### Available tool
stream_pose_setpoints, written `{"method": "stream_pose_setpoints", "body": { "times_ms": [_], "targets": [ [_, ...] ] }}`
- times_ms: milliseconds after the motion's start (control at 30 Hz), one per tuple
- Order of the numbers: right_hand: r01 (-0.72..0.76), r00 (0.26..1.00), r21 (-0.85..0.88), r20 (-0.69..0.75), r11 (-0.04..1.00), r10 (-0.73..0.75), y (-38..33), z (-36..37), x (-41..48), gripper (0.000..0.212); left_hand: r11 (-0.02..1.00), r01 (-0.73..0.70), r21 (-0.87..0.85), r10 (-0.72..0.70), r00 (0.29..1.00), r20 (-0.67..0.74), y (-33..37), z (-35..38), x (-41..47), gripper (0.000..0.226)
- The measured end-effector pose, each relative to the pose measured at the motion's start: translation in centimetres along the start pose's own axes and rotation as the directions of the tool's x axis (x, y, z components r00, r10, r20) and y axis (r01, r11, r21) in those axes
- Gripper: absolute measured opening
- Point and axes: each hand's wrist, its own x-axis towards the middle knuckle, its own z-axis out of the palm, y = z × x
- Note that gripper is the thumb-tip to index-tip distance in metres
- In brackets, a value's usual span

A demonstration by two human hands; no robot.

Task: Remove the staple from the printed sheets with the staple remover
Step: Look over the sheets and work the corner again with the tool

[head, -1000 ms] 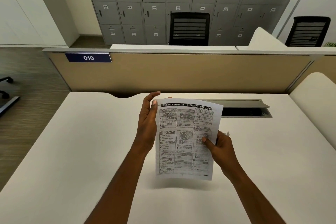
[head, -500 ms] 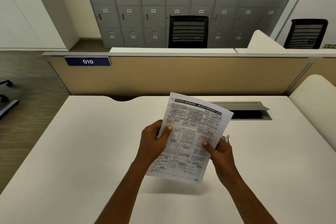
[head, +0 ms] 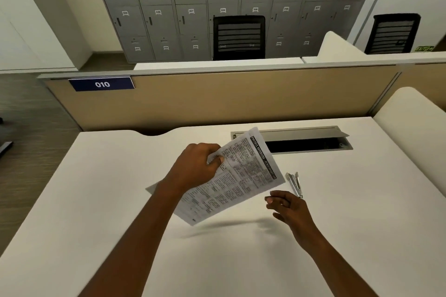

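Observation:
My left hand (head: 193, 169) grips the printed sheets (head: 243, 176) by their left edge, thumb on the printed face. The sheets hang tilted above the white desk (head: 108, 200), with the black title bar turned to the right. The staple is too small to make out. A metal staple remover (head: 294, 183) lies on the desk just right of the sheets. My right hand (head: 288, 207) hovers below the sheets' right corner with loosely curled fingers. It holds nothing, and its back is close to the remover's near end.
An open cable tray (head: 301, 138) is set into the desk behind the sheets. A tan divider (head: 241, 96) closes the far edge and a white rounded partition (head: 415, 125) the right side. Black chairs (head: 239, 36) and grey lockers stand beyond.
My right hand has let go of the sheets and dropped away to the right. My left hand shifted its grip and swung the sheets clockwise, title bar now to the right.

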Motion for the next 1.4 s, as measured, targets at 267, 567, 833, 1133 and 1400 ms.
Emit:
{"method": "stream_pose_setpoints", "body": {
  "times_ms": [267, 567, 833, 1133, 1400],
  "targets": [
    [0.015, 0.962, -0.224, -0.264, 0.975, -0.075, 0.2, -4.9, 4.1, 0.020, 0.982, -0.060, 0.178, 0.035, 0.989, 0.141, 1.1, 0.0, 1.1, 0.021],
    [-0.067, 0.878, -0.683, -0.387, 0.728, -0.282, 0.8, -6.5, 9.8, 0.052, 0.978, -0.068, 0.197, 0.000, 0.944, 0.331, 0.5, 1.4, 1.6, 0.021],
    [-0.168, 0.905, -0.775, -0.366, 0.609, -0.216, 0.7, -5.4, 12.8, 0.052, 0.967, -0.082, 0.242, -0.011, 0.933, 0.360, 0.1, 2.1, 1.7, 0.025],
    [-0.200, 0.896, -0.767, -0.395, 0.610, -0.203, 0.7, -4.7, 14.4, 0.037, 0.960, -0.071, 0.272, -0.036, 0.928, 0.370, 0.1, 2.5, 1.7, 0.026],
    [0.015, 0.941, -0.561, -0.272, 0.828, -0.202, 0.1, -4.6, 11.6, 0.021, 0.959, -0.054, 0.279, -0.050, 0.933, 0.355, -0.3, 2.7, 1.5, 0.022]
  ]
}}
